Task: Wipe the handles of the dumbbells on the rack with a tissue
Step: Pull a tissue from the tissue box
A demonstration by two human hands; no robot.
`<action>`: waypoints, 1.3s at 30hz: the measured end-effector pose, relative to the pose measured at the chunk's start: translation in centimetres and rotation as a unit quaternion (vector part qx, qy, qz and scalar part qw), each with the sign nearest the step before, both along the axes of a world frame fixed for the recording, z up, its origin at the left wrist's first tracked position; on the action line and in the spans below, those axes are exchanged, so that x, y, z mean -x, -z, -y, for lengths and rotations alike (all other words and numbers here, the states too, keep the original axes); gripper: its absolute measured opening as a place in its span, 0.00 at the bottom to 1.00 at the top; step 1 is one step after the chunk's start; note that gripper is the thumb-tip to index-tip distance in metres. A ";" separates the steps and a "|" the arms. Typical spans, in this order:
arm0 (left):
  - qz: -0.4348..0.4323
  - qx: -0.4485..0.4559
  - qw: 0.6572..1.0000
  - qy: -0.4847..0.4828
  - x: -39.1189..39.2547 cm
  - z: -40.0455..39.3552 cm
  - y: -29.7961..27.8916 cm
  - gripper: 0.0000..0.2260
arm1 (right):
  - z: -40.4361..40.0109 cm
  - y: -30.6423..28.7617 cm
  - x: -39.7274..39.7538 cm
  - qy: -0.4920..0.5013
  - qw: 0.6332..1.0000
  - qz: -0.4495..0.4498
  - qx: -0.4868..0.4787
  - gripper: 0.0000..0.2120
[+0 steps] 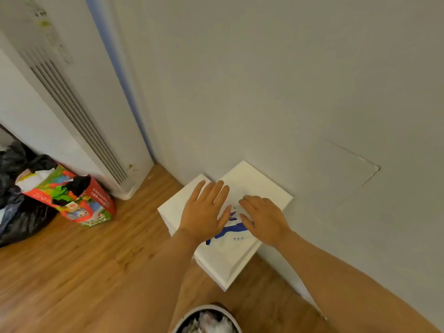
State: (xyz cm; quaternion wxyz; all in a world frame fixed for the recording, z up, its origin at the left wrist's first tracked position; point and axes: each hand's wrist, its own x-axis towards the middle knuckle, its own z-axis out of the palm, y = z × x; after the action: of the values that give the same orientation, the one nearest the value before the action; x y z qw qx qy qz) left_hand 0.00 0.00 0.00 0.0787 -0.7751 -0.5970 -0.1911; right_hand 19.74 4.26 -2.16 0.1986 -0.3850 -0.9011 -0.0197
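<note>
2 bare hands are laid on a white square pack with a blue printed mark (230, 234), judged to be the tissue supply, which lies on top of a white flat box (168, 207) on the brown wood-plank floor (72, 260) against the grey wall (264, 92). The left hand (205, 210) is spread flat, fingers straight, over the pack's left part, with nothing gripped. The right hand (263, 218) rests just beside it, over the pack's right part, fingers loosely bent and turned toward the left hand; whether a sheet is pinched beneath them cannot be told. The pack's long axis is seen running diagonally, from its corner nearest the person toward the wall. The blue mark lies directly between the 2 hands, equally near both. No dumbbells or rack are in view. A round bin of crumpled white paper (207, 320) stands nearer the person than the pack.
</note>
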 end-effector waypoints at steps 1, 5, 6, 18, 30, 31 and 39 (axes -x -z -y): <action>0.000 -0.005 1.000 0.000 -0.3 0.0 0.4 0.30 | -0.3 0.6 0.0 -0.004 1.000 -0.008 0.002 0.25; -0.006 -0.026 1.000 0.001 -0.9 0.6 2.1 0.31 | -0.7 1.5 0.5 -0.048 0.998 -0.021 -0.021 0.10; -0.007 -0.021 1.000 0.002 -0.9 0.8 2.3 0.31 | -0.8 1.4 0.5 -0.067 0.997 -0.019 -0.022 0.12; -0.017 -0.066 0.998 -0.014 -1.3 1.7 2.3 0.30 | -0.6 2.5 0.6 -0.096 0.995 -0.036 0.009 0.15; -0.019 -0.045 0.999 -0.018 -1.4 2.5 -0.3 0.21 | -1.1 -2.7 -2.2 -0.049 0.995 -0.049 -0.073 0.16; -0.011 -0.040 0.999 -0.015 -1.5 2.5 -0.6 0.21 | -0.8 -3.3 -2.6 -0.046 0.995 -0.049 -0.074 0.13; 0.015 -0.064 0.995 0.069 -2.7 3.8 -3.5 0.20 | 4.4 -7.5 -4.5 0.049 0.995 -0.040 -0.073 0.11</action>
State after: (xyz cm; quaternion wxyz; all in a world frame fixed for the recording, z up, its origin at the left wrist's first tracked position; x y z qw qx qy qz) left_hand 2.66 -3.81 3.54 0.1054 -0.8050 -0.5296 -0.2457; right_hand 24.22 -0.15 5.39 0.2614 -0.4136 -0.8685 -0.0799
